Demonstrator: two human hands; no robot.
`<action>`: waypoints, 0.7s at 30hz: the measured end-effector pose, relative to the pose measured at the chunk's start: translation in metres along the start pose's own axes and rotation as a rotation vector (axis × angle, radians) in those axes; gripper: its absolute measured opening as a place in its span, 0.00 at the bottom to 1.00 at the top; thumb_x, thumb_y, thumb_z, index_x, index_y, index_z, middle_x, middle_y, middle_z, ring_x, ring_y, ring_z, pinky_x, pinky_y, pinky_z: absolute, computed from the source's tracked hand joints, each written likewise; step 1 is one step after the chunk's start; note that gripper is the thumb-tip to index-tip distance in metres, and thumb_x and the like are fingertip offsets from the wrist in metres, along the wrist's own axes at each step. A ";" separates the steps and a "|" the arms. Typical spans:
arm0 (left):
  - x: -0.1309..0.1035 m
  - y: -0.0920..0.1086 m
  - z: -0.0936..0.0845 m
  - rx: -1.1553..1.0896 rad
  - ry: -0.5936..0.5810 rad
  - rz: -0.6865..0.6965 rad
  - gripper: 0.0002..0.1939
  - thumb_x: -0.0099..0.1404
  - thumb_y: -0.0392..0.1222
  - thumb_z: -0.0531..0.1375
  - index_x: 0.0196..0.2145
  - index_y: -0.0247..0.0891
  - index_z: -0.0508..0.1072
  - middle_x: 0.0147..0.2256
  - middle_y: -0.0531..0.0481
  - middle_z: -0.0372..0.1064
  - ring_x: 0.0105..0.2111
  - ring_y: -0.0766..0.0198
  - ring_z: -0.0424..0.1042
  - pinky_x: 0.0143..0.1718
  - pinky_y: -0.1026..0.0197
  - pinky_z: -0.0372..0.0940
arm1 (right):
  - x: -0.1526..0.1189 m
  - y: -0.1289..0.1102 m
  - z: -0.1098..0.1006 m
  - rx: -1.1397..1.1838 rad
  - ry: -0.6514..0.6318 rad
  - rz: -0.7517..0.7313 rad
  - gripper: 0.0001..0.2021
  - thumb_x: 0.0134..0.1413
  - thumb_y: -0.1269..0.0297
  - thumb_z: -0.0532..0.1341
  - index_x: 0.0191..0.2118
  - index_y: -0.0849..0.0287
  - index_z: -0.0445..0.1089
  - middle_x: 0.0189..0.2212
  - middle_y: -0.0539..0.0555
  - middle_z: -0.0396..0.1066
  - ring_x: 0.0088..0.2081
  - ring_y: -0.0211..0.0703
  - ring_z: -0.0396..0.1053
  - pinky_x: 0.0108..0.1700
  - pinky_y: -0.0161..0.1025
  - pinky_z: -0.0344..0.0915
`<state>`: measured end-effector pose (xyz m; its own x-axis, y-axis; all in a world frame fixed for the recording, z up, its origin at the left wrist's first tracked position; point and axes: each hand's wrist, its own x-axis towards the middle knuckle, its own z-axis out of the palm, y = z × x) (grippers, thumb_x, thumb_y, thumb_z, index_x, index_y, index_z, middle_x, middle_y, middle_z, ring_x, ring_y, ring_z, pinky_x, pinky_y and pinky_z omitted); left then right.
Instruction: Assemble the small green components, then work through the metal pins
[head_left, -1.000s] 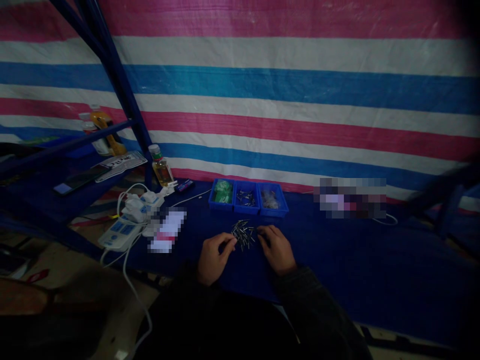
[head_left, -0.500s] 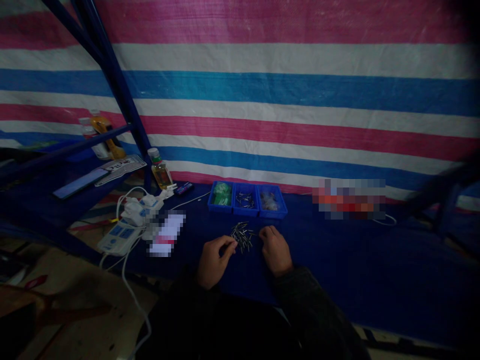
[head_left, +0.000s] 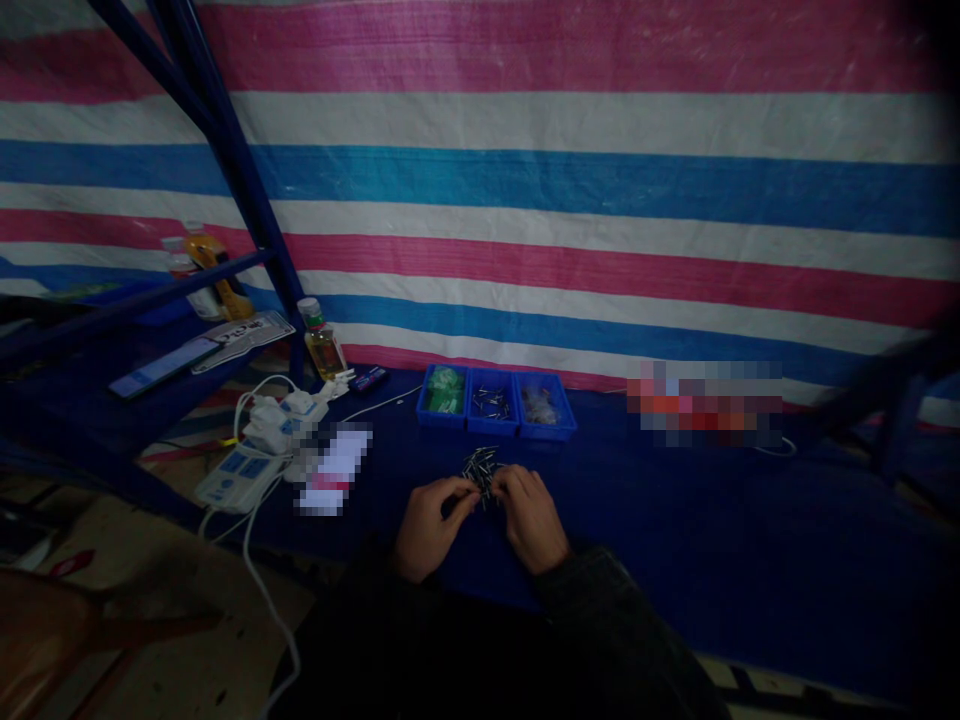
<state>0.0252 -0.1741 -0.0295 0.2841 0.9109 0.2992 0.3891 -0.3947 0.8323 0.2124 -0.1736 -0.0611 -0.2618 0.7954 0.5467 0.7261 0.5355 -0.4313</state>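
the left hand is at the near-left edge of the pile of metal pins, thumb and forefinger narrow and close together – whether they pinch a pin, i can't tell. the right hand is at the pile's near-right edge, fingers bent inward over it; what its fingertips hold, if anything, is too small and dark to make out. the pile lies loose on the blue surface, pins pointing every which way.

just beyond the pile stand three blue bins in a row: the left bin has green bags in it, the middle bin some loose metal pieces, the right bin small pale things too blurred to name.

left of the pile is a bright, pixelated rectangle, and further left a white power strip with plugs in it. a bottle stands beyond the pile to the left – behind everything hangs a striped sheet.
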 end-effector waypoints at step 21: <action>-0.003 0.002 0.000 0.012 0.003 0.081 0.05 0.67 0.35 0.60 0.37 0.39 0.77 0.36 0.49 0.79 0.36 0.62 0.77 0.43 0.62 0.70 | -0.004 -0.008 0.004 0.204 0.044 -0.058 0.10 0.68 0.70 0.54 0.48 0.53 0.71 0.43 0.57 0.74 0.45 0.49 0.72 0.48 0.47 0.70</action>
<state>0.0249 -0.1776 -0.0285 0.3122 0.8763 0.3669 0.3753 -0.4686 0.7997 0.2055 -0.1802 -0.0628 -0.2682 0.7508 0.6036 0.5659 0.6298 -0.5320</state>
